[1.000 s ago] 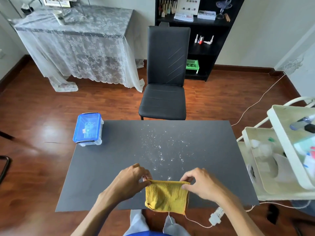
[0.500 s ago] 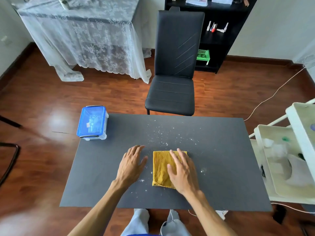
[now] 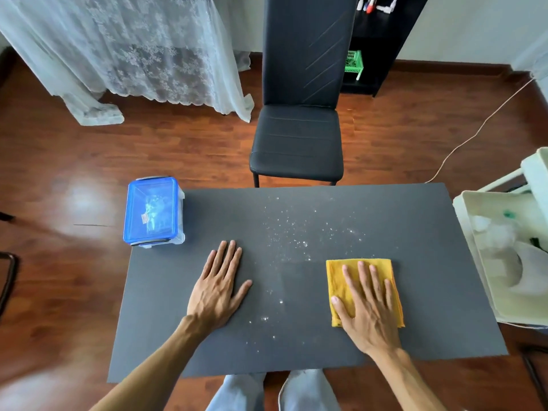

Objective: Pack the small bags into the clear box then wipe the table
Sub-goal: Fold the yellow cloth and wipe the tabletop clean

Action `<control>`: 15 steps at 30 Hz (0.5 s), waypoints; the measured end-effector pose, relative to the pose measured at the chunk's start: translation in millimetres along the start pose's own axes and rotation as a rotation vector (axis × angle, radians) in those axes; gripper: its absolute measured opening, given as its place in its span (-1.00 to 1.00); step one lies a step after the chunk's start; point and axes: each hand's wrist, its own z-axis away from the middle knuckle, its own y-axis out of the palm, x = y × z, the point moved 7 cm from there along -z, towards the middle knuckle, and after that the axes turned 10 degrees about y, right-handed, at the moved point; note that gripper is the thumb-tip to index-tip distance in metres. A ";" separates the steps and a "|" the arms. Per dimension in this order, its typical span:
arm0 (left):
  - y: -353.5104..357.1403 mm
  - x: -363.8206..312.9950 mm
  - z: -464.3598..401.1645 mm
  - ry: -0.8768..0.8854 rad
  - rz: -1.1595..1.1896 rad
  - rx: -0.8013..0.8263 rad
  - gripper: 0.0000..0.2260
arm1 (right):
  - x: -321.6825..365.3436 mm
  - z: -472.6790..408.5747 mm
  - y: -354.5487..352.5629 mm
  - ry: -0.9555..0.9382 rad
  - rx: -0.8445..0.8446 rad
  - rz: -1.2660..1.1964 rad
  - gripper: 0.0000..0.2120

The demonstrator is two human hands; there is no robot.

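matt table, terry cloth, glossy wood floor

The clear box, blue lid shut, stands at the table's far left corner, bags dimly visible inside. A folded yellow cloth lies flat right of centre. White specks scatter across the dark tabletop's middle.

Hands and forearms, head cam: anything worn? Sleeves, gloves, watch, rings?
Nothing worn that shows. The left hand and right hand are bare, no gloves, and no rings or watch are visible. Both forearms are uncovered to the frame edge, so no sleeve shows. No markings.
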 end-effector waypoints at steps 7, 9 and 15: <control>0.2 8.9 3.1 0.060 0.073 -0.047 -0.49 | 138.0 -38.9 4.1 -0.004 -0.022 -0.128 -0.42; -2.2 10.5 6.8 0.102 0.080 -0.034 -0.48 | 172.9 9.7 20.6 -0.199 -0.002 -0.118 -0.43; -10.2 16.7 7.4 0.100 0.101 -0.026 -0.47 | 64.7 34.4 7.6 -0.079 -0.003 -0.038 -0.48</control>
